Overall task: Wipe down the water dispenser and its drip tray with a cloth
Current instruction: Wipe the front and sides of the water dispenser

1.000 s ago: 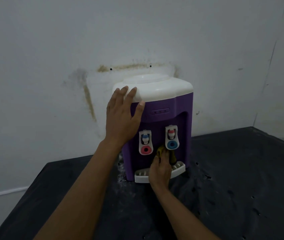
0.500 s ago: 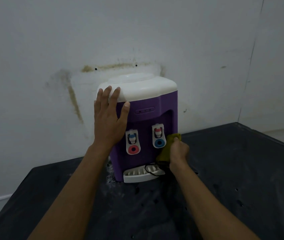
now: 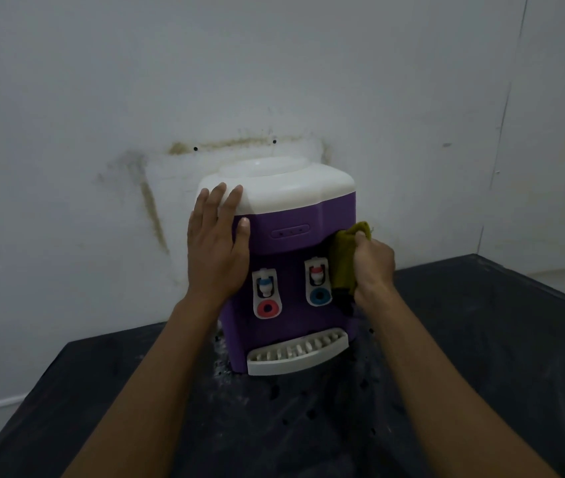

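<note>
A purple water dispenser (image 3: 294, 243) with a white top stands on a black table against the wall. Its white slotted drip tray (image 3: 298, 355) juts out at the base, below two white taps. My left hand (image 3: 215, 246) lies flat on the dispenser's upper left corner, fingers spread over the white lid's edge. My right hand (image 3: 374, 267) grips an olive-green cloth (image 3: 343, 257) and presses it against the right front edge of the purple body, beside the right tap.
The black table top (image 3: 464, 374) is dusty and speckled around the dispenser's base. A stained white wall (image 3: 136, 132) rises directly behind. The table's right edge runs near a wall corner (image 3: 501, 132).
My right hand has carried the cloth from the drip tray area up along the dispenser's right front edge. The left hand has stayed on the upper left corner.
</note>
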